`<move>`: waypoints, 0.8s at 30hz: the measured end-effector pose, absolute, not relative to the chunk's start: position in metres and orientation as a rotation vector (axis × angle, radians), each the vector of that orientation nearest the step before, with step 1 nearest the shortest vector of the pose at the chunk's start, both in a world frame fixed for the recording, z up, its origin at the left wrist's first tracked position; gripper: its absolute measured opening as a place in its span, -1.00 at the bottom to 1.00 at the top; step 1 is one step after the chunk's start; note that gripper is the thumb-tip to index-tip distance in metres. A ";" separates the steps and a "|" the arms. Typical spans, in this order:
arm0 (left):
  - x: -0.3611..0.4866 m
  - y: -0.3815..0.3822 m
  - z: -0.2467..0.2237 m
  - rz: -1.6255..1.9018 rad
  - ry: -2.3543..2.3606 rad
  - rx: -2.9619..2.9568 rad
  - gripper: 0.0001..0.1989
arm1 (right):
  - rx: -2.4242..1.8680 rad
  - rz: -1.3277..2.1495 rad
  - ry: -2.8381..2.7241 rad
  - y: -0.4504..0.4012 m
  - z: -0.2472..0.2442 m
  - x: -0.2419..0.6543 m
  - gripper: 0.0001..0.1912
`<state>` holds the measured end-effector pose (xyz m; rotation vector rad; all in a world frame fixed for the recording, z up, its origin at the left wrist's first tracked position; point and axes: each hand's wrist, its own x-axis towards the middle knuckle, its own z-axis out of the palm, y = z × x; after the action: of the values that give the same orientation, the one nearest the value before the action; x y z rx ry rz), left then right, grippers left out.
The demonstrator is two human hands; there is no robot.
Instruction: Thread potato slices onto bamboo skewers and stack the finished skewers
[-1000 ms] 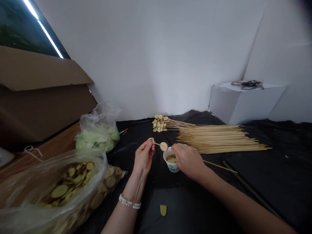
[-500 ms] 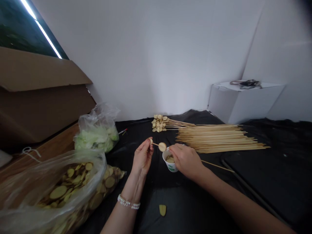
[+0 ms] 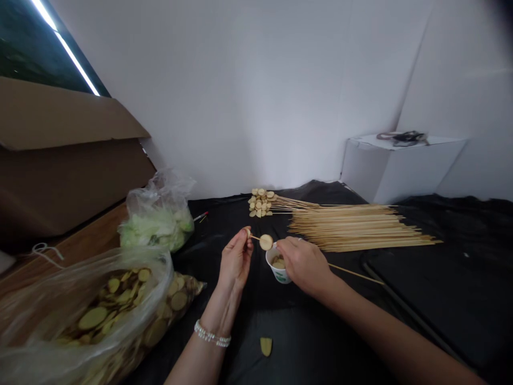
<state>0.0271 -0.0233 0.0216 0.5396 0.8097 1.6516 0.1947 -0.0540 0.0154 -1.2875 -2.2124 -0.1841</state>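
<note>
While pinching a thin bamboo skewer (image 3: pixel 356 275) near its tip with the left hand (image 3: pixel 236 256), gripping the shaft in the right hand (image 3: pixel 303 266) above a paper cup (image 3: pixel 277 274), keeping a round tan slice (image 3: pixel 266 242) mid-skewer: probably light and brittle, so needing gentle handling by its rim.

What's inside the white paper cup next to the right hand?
The white paper cup holds pale yellow round slices; the right hand hides part of its rim, and anything beneath the slices cannot be seen.
</note>
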 end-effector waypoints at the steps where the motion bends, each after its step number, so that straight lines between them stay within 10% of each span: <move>1: 0.027 -0.023 0.021 1.652 0.806 0.537 -0.90 | -1.286 -0.194 -2.215 -0.054 0.015 0.195 -0.78; 24: 0.024 -0.023 0.026 1.652 0.839 0.437 -0.88 | -1.241 -0.293 -2.194 -0.058 0.013 0.190 -0.83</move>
<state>0.0241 -0.0226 0.0261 0.4366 0.8390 1.6523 0.1898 -0.0583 0.0128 -1.2412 -2.1940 -0.2925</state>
